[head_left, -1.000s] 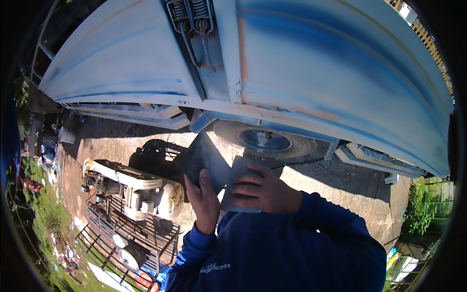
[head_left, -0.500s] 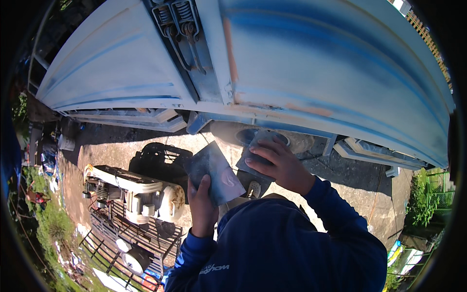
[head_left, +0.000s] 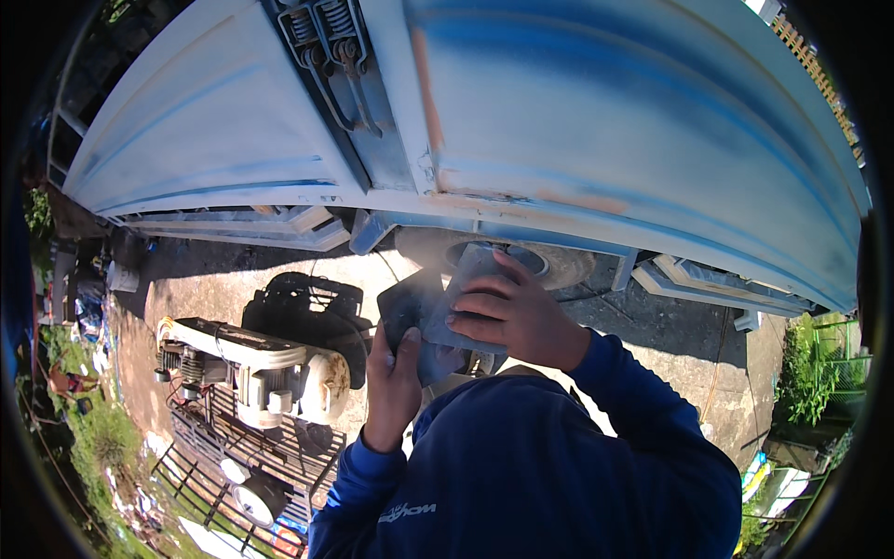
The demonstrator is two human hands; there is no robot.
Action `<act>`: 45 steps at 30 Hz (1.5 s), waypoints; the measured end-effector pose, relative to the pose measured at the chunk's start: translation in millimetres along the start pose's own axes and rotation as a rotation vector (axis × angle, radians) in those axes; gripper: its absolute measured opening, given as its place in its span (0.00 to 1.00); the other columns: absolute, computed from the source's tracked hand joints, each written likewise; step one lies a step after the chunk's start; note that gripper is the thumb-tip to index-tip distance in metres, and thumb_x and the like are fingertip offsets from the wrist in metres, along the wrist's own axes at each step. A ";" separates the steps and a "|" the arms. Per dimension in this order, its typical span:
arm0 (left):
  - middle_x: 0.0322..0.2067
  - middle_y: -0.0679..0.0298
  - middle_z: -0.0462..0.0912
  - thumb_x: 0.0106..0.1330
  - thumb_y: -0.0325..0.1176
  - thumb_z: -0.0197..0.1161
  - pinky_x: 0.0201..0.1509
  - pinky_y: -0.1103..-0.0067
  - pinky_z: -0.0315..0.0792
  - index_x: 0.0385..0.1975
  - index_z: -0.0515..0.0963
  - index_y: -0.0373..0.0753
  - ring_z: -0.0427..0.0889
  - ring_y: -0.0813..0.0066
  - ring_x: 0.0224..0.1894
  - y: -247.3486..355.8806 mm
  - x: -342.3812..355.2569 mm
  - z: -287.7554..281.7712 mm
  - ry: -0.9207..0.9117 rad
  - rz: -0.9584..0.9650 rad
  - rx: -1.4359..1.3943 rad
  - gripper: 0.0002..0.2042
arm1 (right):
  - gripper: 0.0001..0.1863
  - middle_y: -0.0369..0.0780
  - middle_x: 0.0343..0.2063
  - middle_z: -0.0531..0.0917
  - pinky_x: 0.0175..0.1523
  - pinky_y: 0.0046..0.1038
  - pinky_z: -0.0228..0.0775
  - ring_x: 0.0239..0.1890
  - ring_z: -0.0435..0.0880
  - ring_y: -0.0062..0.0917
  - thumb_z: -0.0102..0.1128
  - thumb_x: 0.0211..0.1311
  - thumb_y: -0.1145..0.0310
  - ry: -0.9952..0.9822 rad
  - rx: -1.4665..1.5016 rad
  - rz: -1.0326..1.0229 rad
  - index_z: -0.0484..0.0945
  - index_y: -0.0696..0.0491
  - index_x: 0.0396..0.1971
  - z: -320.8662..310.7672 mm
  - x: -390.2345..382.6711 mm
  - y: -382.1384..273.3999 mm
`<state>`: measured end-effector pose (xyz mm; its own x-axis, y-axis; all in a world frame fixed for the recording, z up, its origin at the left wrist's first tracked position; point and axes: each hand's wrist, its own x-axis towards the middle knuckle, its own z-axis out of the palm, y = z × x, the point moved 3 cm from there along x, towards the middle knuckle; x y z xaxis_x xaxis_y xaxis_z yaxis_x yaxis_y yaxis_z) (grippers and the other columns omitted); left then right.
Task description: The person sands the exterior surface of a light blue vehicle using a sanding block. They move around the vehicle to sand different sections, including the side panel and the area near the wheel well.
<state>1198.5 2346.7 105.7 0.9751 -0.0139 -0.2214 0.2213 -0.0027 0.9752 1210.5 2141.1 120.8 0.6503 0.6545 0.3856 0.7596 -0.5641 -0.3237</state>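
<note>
An outdoor yard in bright sun is showing, seen from a head-worn camera looking down. A large pale blue and white metal panel [head_left: 596, 121], worn in places to orange-brown patches, is curving across the top of the view. One pair of coiled springs [head_left: 321, 37] is sitting on a dark strip of that panel near the top. Below the panel, bare sandy ground [head_left: 670, 326] is lying partly in shadow.

Two hands are meeting in the middle, both coming from dark blue sleeves. The left hand [head_left: 391, 387] is gripping the lower edge of one grey sheet of sandpaper [head_left: 419, 312], thumb pressing on its face. The right hand [head_left: 512, 312] is lying across the same sheet, fingers curled over its upper part. The hands are close together, both clamped on the sheet, which is being held just under the panel's lower edge, in front of one round grey disc [head_left: 540, 261].

To the left, one cream-coloured motor machine [head_left: 251, 363] is resting on a dark metal slatted rack [head_left: 251, 447]. Green plants [head_left: 819, 373] are growing at the far right.
</note>
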 end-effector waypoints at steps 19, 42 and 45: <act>0.49 0.59 0.78 0.71 0.29 0.55 0.52 0.73 0.77 0.59 0.68 0.36 0.80 0.69 0.49 -12.6 3.0 -8.0 0.210 -0.136 -0.557 0.18 | 0.24 0.38 0.58 0.72 0.70 0.51 0.58 0.64 0.69 0.38 0.60 0.59 0.66 0.056 -0.065 0.109 0.78 0.38 0.58 9.9 -24.7 21.8; 0.56 0.54 0.75 0.76 0.35 0.52 0.58 0.74 0.70 0.64 0.64 0.31 0.76 0.68 0.54 23.2 17.5 38.6 0.017 0.240 0.000 0.21 | 0.21 0.37 0.55 0.75 0.70 0.47 0.59 0.62 0.71 0.35 0.60 0.57 0.64 0.121 0.028 0.211 0.78 0.40 0.54 8.2 -62.6 -40.9; 0.55 0.52 0.74 0.76 0.37 0.53 0.58 0.72 0.70 0.62 0.64 0.29 0.76 0.66 0.53 34.6 19.4 37.5 -0.032 0.276 -0.037 0.22 | 0.23 0.42 0.59 0.70 0.70 0.49 0.58 0.65 0.68 0.40 0.63 0.56 0.63 0.348 -0.011 0.354 0.78 0.39 0.55 -20.4 -58.7 -50.1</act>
<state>1224.6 2308.8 135.2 0.9978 -0.0405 0.0533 -0.0516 0.0420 0.9978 1134.2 2120.7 132.1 0.8267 0.2156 0.5197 0.4907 -0.7281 -0.4786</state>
